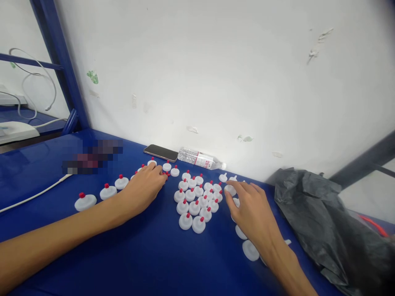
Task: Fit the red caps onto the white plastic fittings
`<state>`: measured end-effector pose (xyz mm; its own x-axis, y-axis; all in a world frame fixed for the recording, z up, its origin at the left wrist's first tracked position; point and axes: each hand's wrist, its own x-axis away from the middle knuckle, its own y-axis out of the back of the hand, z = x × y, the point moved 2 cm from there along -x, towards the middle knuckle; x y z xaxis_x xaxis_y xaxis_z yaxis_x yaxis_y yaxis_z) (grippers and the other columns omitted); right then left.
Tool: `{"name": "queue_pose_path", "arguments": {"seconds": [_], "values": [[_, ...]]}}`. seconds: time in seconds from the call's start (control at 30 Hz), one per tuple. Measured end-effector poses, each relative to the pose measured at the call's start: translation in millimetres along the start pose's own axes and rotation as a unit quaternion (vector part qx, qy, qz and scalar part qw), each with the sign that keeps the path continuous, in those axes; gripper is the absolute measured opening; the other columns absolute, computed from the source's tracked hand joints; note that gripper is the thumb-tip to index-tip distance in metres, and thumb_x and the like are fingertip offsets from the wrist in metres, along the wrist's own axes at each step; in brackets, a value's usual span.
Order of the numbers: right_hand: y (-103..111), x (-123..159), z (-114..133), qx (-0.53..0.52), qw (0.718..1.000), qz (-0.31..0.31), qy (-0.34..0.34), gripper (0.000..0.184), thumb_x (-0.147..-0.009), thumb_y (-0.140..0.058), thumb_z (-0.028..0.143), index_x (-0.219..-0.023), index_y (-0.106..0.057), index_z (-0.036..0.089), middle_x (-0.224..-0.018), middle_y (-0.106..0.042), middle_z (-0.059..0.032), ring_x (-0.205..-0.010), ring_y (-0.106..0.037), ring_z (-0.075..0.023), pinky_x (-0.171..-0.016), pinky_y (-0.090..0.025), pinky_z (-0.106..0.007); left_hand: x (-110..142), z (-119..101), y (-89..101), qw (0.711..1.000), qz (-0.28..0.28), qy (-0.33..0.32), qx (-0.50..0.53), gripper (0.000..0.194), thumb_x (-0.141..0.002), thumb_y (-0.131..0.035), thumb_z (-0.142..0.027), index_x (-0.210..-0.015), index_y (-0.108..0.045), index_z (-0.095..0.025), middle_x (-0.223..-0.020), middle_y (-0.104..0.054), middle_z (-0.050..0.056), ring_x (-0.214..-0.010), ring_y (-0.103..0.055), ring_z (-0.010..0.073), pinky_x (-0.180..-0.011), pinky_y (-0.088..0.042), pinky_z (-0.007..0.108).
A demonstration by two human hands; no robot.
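Observation:
My left hand (148, 183) has its fingers bent down and drawn together at some small red caps (167, 174); its fingertips are partly hidden. Around it stand white nozzle lids topped with red caps, such as a lid (108, 191) on the left. At the right, thumb and forefinger of my right hand (251, 205) close on a plain white nozzle lid (230, 190). More uncapped lids (250, 250) lie beside and under that hand, some on their sides. Between my hands sits a cluster of red-tipped lids (194, 208).
A phone (160, 152) and a clear bottle lying down (202, 159) are by the wall. A dark plastic bag (311, 222) covers the right side of the blue tabletop (148, 259). A white cable (37, 197) and a blurred-out patch (92, 157) are at the left.

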<state>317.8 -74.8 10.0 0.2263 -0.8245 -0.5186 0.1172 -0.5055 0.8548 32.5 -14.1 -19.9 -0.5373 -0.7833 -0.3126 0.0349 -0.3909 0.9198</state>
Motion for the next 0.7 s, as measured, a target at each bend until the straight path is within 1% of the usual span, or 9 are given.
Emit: {"name": "queue_pose_path", "arguments": {"seconds": [0.1, 0.17, 0.27, 0.33, 0.4, 0.47, 0.5, 0.57, 0.7], "values": [[1.3, 0.8, 3.1, -0.039, 0.999, -0.016, 0.008, 0.027, -0.098, -0.05, 0.028, -0.123, -0.061, 0.024, -0.112, -0.068, -0.0079, -0.097, -0.067, -0.0267, -0.089, -0.052, -0.046, -1.9, -2.2, 5.4, 1.0, -0.011, 0.0, 0.01, 0.02, -0.095, -0.049, -0.012, -0.087, -0.066, -0.017, -0.09, -0.065, 0.01, -0.089, -0.056, 0.0289, -0.074, -0.044, 0.04], [3.7, 1.4, 6.4, -0.071, 0.997, -0.033, 0.015, 0.03, -0.098, -0.051, 0.029, -0.128, -0.058, 0.025, -0.116, -0.066, -0.0075, -0.096, -0.067, -0.0253, -0.082, -0.055, -0.041, -2.2, -5.5, 12.2, 0.999, -0.038, 0.005, 0.03, 0.018, -0.097, -0.048, -0.015, -0.088, -0.064, -0.016, -0.087, -0.066, 0.009, -0.085, -0.058, 0.0268, -0.071, -0.044, 0.037], [8.8, 1.7, 13.6, -0.113, 0.99, -0.069, 0.052, 0.033, -0.098, -0.053, 0.026, -0.131, -0.053, 0.023, -0.119, -0.065, -0.0076, -0.103, -0.066, -0.0239, -0.086, -0.056, -0.038, -0.4, -13.0, 25.2, 0.989, -0.123, -0.011, 0.085, 0.016, -0.097, -0.048, -0.017, -0.089, -0.062, -0.016, -0.082, -0.066, 0.006, -0.077, -0.06, 0.0224, -0.067, -0.045, 0.035], [12.2, 1.8, 19.3, -0.133, 0.983, -0.089, 0.092, 0.034, -0.098, -0.054, 0.022, -0.132, -0.052, 0.023, -0.118, -0.066, -0.0072, -0.107, -0.063, -0.0231, -0.091, -0.054, -0.038, 2.2, -19.6, 33.7, 0.973, -0.191, -0.057, 0.118, 0.015, -0.098, -0.048, -0.017, -0.093, -0.062, -0.017, -0.084, -0.067, 0.005, -0.077, -0.061, 0.0209, -0.069, -0.048, 0.034], [15.1, 2.5, 25.5, -0.157, 0.974, -0.098, 0.135, 0.036, -0.097, -0.055, 0.018, -0.133, -0.051, 0.021, -0.119, -0.067, -0.0071, -0.109, -0.062, -0.022, -0.094, -0.053, -0.037, 5.4, -26.3, 40.8, 0.95, -0.256, -0.115, 0.137, 0.013, -0.098, -0.049, -0.018, -0.098, -0.062, -0.017, -0.087, -0.068, 0.005, -0.08, -0.062, 0.0202, -0.071, -0.051, 0.035], [17.8, 4.2, 31.9, -0.174, 0.963, -0.1, 0.177, 0.035, -0.096, -0.058, 0.016, -0.13, -0.053, 0.02, -0.121, -0.068, -0.0071, -0.108, -0.061, -0.0216, -0.094, -0.052, -0.038, 8.9, -32.0, 45.9, 0.927, -0.303, -0.157, 0.153, 0.01, -0.097, -0.053, -0.017, -0.102, -0.062, -0.017, -0.09, -0.068, 0.004, -0.08, -0.062, 0.019, -0.072, -0.052, 0.034], [19.1, 5.4, 35.2, -0.176, 0.959, -0.103, 0.197, 0.034, -0.095, -0.06, 0.016, -0.128, -0.054, 0.02, -0.12, -0.069, -0.0068, -0.107, -0.061, -0.022, -0.094, -0.052, -0.04, 10.6, -34.4, 47.5, 0.918, -0.317, -0.172, 0.164, 0.011, -0.096, -0.055, -0.015, -0.105, -0.062, -0.017, -0.09, -0.069, 0.004, -0.08, -0.062, 0.0183, -0.072, -0.053, 0.034], [21.7, 7.9, 41.5, -0.169, 0.953, -0.106, 0.229, 0.03, -0.093, -0.064, 0.016, -0.122, -0.059, 0.02, -0.117, -0.071, -0.0059, -0.104, -0.062, -0.0228, -0.092, -0.051, -0.042, 13.9, -38.8, 49.4, 0.906, -0.325, -0.193, 0.19, 0.017, -0.094, -0.059, -0.013, -0.109, -0.062, -0.017, -0.091, -0.069, 0.004, -0.079, -0.062, 0.0171, -0.072, -0.054, 0.033], [25.0, 9.9, 49.7, -0.16, 0.947, -0.106, 0.257, 0.029, -0.093, -0.065, 0.018, -0.121, -0.061, 0.02, -0.112, -0.073, -0.0054, -0.096, -0.063, -0.0226, -0.087, -0.05, -0.043, 20.2, -45.1, 50.7, 0.887, -0.331, -0.219, 0.236, 0.026, -0.09, -0.065, -0.012, -0.115, -0.063, -0.016, -0.092, -0.07, 0.005, -0.079, -0.064, 0.0164, -0.071, -0.057, 0.031]]}}
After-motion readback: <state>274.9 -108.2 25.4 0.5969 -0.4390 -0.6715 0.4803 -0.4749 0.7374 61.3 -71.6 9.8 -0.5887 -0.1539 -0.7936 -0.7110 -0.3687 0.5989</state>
